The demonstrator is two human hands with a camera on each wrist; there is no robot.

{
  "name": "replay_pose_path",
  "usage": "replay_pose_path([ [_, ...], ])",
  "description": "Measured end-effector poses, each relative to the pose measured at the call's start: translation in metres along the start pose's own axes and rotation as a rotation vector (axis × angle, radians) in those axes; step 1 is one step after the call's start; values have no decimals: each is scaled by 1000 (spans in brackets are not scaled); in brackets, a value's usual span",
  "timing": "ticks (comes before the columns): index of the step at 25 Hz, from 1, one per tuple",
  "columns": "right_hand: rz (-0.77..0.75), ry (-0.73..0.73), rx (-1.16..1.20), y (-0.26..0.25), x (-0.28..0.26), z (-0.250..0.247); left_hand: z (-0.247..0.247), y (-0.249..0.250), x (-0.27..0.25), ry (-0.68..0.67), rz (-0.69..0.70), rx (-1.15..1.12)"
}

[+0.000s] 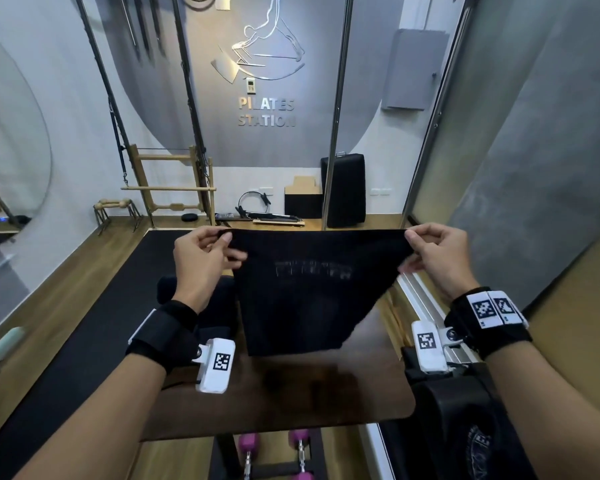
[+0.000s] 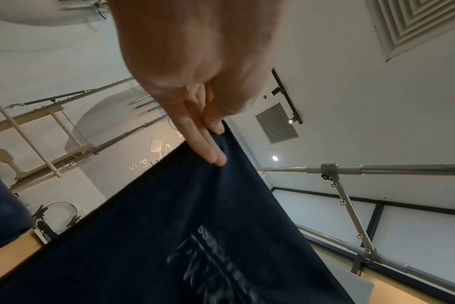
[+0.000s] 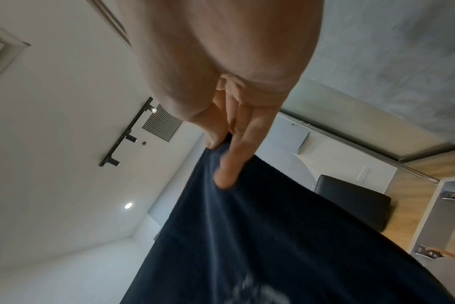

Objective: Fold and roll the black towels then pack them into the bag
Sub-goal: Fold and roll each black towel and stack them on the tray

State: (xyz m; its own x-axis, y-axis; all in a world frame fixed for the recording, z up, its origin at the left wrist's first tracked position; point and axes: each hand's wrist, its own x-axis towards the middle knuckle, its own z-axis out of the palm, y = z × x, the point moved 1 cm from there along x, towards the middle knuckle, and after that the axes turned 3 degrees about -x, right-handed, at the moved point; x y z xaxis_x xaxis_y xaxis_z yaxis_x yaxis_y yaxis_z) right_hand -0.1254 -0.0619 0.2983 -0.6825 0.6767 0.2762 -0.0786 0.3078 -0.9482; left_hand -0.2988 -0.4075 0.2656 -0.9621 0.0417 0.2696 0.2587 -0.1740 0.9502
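A black towel (image 1: 309,292) with pale printed lettering hangs spread in the air above a dark wooden table (image 1: 291,396). My left hand (image 1: 205,251) pinches its upper left corner between thumb and fingers. My right hand (image 1: 437,254) pinches the upper right corner, so the top edge is stretched taut. In the left wrist view the towel (image 2: 195,236) drops away below my left hand (image 2: 213,133); the right wrist view shows the towel (image 3: 260,236) under my right hand (image 3: 221,148). A black bag (image 1: 465,420) sits at the table's right. More dark rolled cloth (image 1: 215,306) lies behind my left wrist.
Purple dumbbells (image 1: 278,452) lie on a rack under the table's near edge. A black floor mat (image 1: 94,327) runs along the left. A metal frame rail (image 1: 426,299) borders the table on the right. Pilates gear and a black pad (image 1: 343,188) stand by the far wall.
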Motion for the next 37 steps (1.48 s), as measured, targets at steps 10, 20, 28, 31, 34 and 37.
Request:
replay_pose_path([
  [10,-50,-7,117,-4,-16,-9,0,3,-29,-133,-54,-110],
  [20,-61,18,-53,0,-25,-26,-19,8,-44,-66,-17,68],
  [28,-26,1,-45,-2,-9,-13,-10,-2,-27,-114,-57,141],
  [31,23,-39,16,3,3,-2,2,-9,-14,-137,-120,47],
  [34,-13,-28,52,3,19,2,12,-10,5,-142,-92,7],
  [37,-51,-1,116,5,27,0,17,-9,18,-155,8,-30],
])
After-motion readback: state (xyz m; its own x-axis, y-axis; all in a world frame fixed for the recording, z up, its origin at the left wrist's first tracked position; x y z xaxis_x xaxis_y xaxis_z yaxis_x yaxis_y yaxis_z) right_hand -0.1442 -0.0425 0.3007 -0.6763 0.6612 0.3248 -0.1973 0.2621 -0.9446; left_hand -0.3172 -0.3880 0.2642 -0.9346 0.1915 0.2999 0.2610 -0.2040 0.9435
